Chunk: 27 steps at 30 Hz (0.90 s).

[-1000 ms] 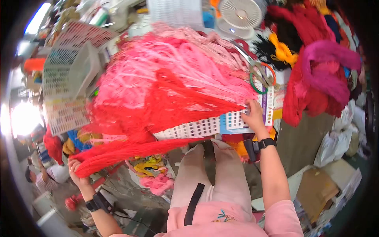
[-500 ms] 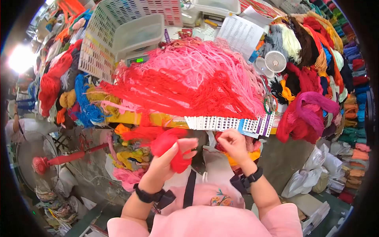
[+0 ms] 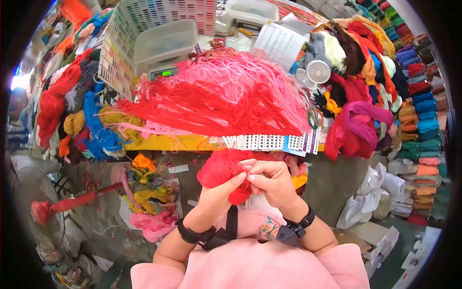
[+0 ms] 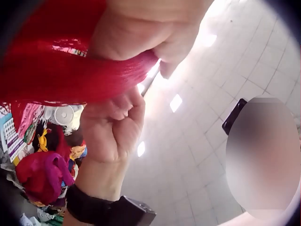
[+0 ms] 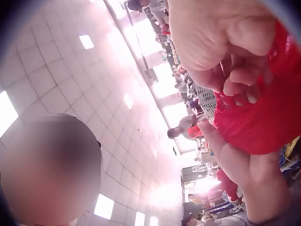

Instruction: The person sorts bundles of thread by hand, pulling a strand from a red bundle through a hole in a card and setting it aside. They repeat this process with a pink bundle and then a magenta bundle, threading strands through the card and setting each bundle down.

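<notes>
A hank of red yarn [image 3: 215, 167] is bunched up in front of the person's chest. The left hand [image 3: 217, 191] grips it from below, thumb along the near side. Meeting it from the right, the right hand [image 3: 275, 184] has thumb and fingertips pinched together at the hank's edge; the strand between them is too fine to make out. In the left wrist view the red yarn [image 4: 70, 77] stretches flat beneath the left hand. Curled fingers of the right hand [image 5: 230, 52] lie against the yarn in the right wrist view.
On the table lies a big heap of pink yarn [image 3: 216, 72] with loose red yarn [image 3: 187, 111] over it. Color sample cards [image 3: 260, 142] line the front edge. A scale [image 3: 166, 73] with a plastic tub, a small white fan [image 3: 318, 72] and other yarn piles surround it.
The stretched red yarn has come off the table heap into a bunch held before the chest. Both hands moved inward, and the right hand now meets the left at the hank.
</notes>
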### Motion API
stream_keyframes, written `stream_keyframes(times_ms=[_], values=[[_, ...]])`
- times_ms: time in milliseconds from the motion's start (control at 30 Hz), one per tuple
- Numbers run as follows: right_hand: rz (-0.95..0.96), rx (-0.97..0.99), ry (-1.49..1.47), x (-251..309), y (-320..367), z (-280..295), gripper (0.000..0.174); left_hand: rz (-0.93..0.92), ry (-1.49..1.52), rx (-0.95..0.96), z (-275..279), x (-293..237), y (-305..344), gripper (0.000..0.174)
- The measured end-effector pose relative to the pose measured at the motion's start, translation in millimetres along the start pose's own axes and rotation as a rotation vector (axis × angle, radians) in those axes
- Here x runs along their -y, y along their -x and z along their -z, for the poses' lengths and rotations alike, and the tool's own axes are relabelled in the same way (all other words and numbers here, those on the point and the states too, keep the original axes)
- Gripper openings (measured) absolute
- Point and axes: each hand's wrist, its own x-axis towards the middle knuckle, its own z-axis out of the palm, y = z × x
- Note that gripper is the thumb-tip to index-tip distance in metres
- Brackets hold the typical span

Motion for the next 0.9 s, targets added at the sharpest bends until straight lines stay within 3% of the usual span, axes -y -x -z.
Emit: stream_keyframes(times_ms=[67,233,400,467,567,733,900], values=[[-0.046,-0.040,-0.084,8,5,0,0.005,0.066,0.246,0.040,-2,-3,0,0.019],[-0.088,-0.126,-0.164,15,14,-4,0.008,0.122,0.273,0.078,-4,-2,0,0.024],[-0.129,-0.145,0.037,15,16,-7,0.011,0.202,0.292,0.143,-13,-9,2,0.027],[-0.122,-0.157,-0.009,15,16,-9,0.011,0.056,0.079,0.127,-12,-6,3,0.027],[-0.094,-0.152,-0.073,13,15,-12,0.010,0.149,0.194,0.093,-6,-6,1,0.027],[-0.124,-0.141,-0.335,10,17,-9,0.009,0.164,0.266,0.090,-8,-11,4,0.028],[-0.118,-0.133,-0.359,16,18,-12,0.007,0.154,0.283,0.062,-4,-7,4,0.031]])
